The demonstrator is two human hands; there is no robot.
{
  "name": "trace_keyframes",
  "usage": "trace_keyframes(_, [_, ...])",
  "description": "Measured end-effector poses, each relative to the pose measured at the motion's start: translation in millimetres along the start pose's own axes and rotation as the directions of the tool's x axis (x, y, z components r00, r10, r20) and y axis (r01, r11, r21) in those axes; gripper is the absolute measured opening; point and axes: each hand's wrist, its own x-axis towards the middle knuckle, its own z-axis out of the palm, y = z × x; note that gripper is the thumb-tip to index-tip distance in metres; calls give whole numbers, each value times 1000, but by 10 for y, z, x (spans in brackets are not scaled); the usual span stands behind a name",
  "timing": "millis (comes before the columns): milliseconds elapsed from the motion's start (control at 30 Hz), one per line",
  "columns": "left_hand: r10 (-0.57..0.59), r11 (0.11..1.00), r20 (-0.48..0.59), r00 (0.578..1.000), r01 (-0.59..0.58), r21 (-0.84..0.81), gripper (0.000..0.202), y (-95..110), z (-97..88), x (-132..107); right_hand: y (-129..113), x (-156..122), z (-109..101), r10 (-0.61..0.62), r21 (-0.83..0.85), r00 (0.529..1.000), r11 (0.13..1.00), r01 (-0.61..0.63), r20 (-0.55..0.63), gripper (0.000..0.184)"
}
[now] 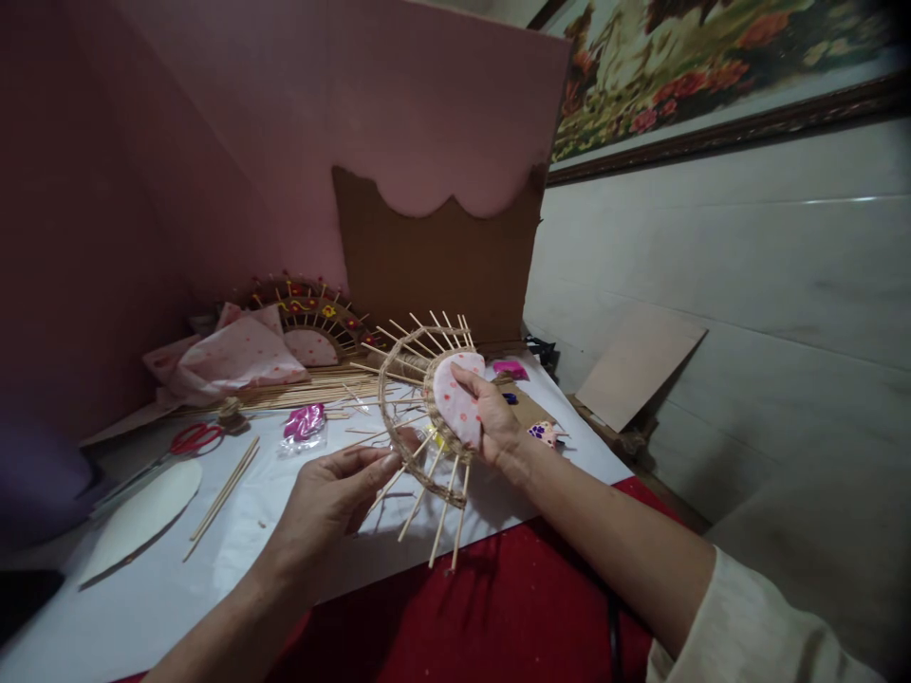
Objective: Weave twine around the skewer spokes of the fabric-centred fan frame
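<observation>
My right hand grips a half-round craft frame by its pink dotted fabric centre, fingers wrapped round it. Bamboo sticks fan out from that centre and jute twine is woven round them in an arc. My left hand pinches one of the lower sticks of the same frame between thumb and fingers. The frame is held tilted above the white sheet on the table.
A finished decorated frame and pink dotted fabric lie at the back left, with a bundle of sticks. Red scissors, a pale cardboard half-oval, loose sticks and a pink packet lie nearby. Red cloth covers the front edge.
</observation>
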Motion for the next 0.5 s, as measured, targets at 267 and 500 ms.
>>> trace_keyframes(267, [65,998,95,993,-66,10,25,-122,-71,45,2,-8,10,29,-47,998,998,-32,-53,15])
trace_keyframes(500, [41,999,81,996,-43,19,25,-108,-76,46,-4,-36,30,79,-35,996,996,-80,-34,17])
